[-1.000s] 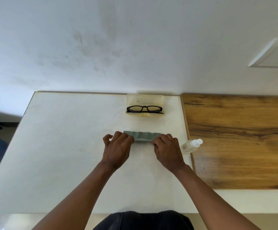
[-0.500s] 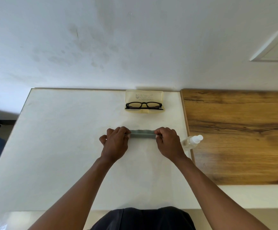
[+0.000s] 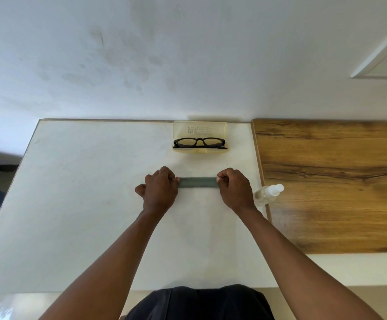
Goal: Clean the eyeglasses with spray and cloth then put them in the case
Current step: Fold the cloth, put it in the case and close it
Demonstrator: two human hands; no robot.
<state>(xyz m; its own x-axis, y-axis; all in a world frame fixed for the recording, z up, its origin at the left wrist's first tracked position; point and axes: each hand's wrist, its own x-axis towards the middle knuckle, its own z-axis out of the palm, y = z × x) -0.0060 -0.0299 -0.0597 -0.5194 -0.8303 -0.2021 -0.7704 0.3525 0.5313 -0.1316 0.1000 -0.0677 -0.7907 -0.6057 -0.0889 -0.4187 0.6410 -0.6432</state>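
Note:
Black-framed eyeglasses [image 3: 199,142] lie in the open, translucent yellow case [image 3: 199,130] at the far edge of the white table, against the wall. Nearer to me, a grey-green cleaning cloth [image 3: 198,182], folded into a narrow strip, stretches between my hands. My left hand [image 3: 159,190] pinches its left end with curled fingers, and my right hand [image 3: 235,189] pinches its right end. A small clear spray bottle [image 3: 267,194] with a white cap lies on its side just right of my right hand.
The white table [image 3: 84,204] runs left to a bare edge. A wooden board [image 3: 337,181] adjoins it on the right, its lip by the bottle. A white wall rises behind the case. Dark objects sit on the floor at far left.
The cloth strip has become narrower as both hands folded it, and my fingers have curled tighter on its ends. Eyeglasses, case and bottle have not moved.

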